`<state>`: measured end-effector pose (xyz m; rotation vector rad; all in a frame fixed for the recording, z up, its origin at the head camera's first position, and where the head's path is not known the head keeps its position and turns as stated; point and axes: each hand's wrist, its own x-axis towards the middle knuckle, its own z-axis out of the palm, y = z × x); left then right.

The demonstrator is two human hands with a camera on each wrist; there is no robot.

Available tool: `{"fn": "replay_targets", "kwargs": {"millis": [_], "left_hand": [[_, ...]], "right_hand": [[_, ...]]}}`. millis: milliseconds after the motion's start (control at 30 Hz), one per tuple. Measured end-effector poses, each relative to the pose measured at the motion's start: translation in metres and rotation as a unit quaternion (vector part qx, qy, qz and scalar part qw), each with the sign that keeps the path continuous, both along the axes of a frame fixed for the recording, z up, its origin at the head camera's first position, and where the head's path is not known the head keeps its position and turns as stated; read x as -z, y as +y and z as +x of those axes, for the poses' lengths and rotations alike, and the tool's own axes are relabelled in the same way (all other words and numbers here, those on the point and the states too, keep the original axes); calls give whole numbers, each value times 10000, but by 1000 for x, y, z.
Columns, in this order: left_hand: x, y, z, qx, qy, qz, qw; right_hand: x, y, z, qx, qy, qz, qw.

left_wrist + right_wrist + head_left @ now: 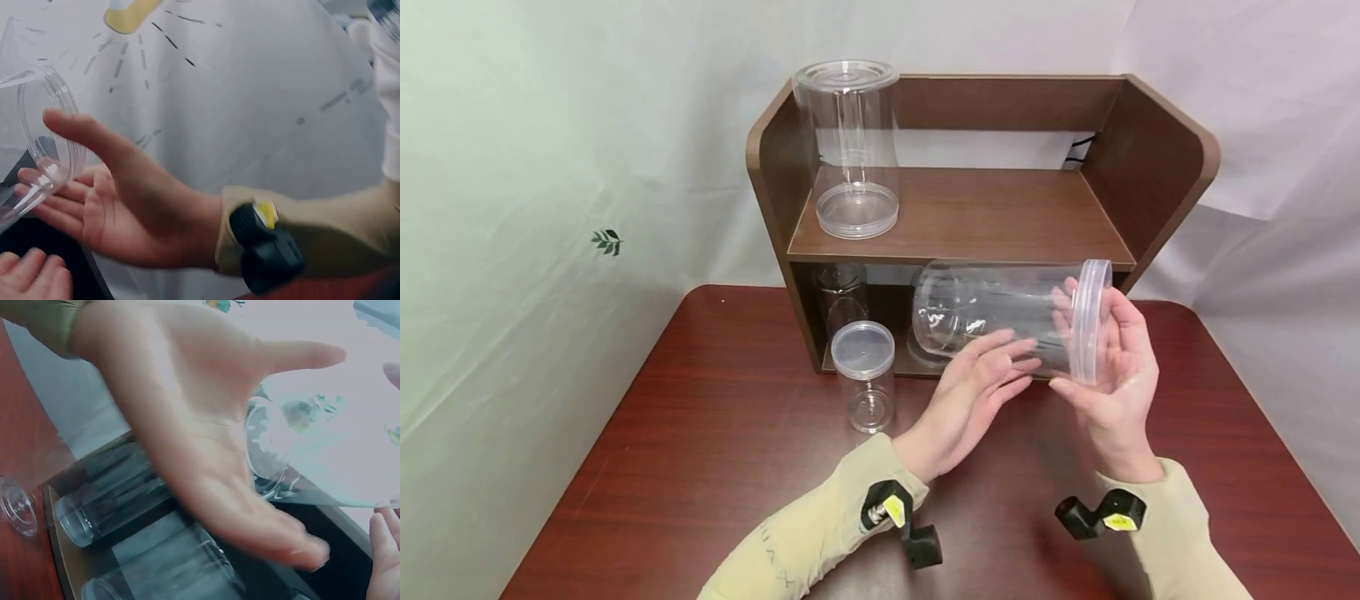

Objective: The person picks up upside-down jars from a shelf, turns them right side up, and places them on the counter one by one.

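Note:
A large clear plastic jar (992,308) with a ribbed translucent lid (1092,321) lies sideways in the air before the shelf, base to the left. My right hand (1120,375) holds it at the lid end, fingers behind and thumb toward me. The left wrist view shows that right hand (137,206) around the lid (56,119). My left hand (973,400) reaches to the jar's underside with fingers extended, overlapping its body. From the right wrist, the left hand (187,444) shows its palm, thumb spread, beside the jar's base (265,447).
A brown two-tier shelf (985,212) stands at the back of the red-brown table (715,433). A tall clear jar (853,150) stands lid-down on its upper tier. Clear jars (106,494) occupy the lower tier. A small lidded jar (867,379) stands in front.

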<state>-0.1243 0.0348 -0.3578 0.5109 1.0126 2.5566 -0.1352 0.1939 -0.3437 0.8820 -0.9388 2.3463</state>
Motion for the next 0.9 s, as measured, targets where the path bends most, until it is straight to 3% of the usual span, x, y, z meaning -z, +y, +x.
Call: {"fn": "replay_targets", "kwargs": {"millis": [167,367,433,533,667,767,900], "left_hand": [[5,-21,9,117,2,-1061,9943],[-1,-56,15,405,502,-2324,9705],[-5,-68,17,536,747,-2521,9633],[-12,-85,18,536,1137,-2480,9606],[-23,-105,15,107,1674,-2141,9623],[-34,-120,10,-478,2124,-1898,9574],[-49,-140,2,-1562,2708,-1720,9342]], "right_hand": [[-3,3,0,71,51,-143,9999],[-9,7,1,239,97,-392,9989],[-10,8,1,227,122,-486,9985],[-10,9,0,275,134,-512,9982],[-6,10,0,571,30,-358,9977],[-3,11,-2,802,-72,-144,9966],[2,13,-3,743,-81,207,9970]]}}
